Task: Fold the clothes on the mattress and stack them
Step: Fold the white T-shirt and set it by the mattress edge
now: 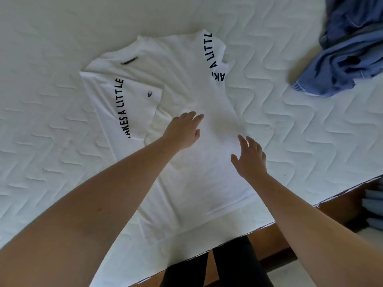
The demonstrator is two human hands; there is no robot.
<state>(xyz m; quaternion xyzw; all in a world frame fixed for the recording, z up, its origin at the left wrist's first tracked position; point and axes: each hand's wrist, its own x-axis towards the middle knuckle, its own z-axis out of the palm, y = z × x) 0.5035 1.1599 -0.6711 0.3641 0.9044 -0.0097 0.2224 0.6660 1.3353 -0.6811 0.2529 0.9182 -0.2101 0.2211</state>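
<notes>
White T-shirt [186,129] flat on mattress [51,141], both sleeves folded in — left hand [182,131] and right hand [251,157] open, smoothing the torso; next, likely, hem-to-collar fold, then the blue garment [348,65].

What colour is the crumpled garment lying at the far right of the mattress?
Blue, a denim-like shade, seen in the head view: the crumpled garment on the white quilted mattress.
</notes>
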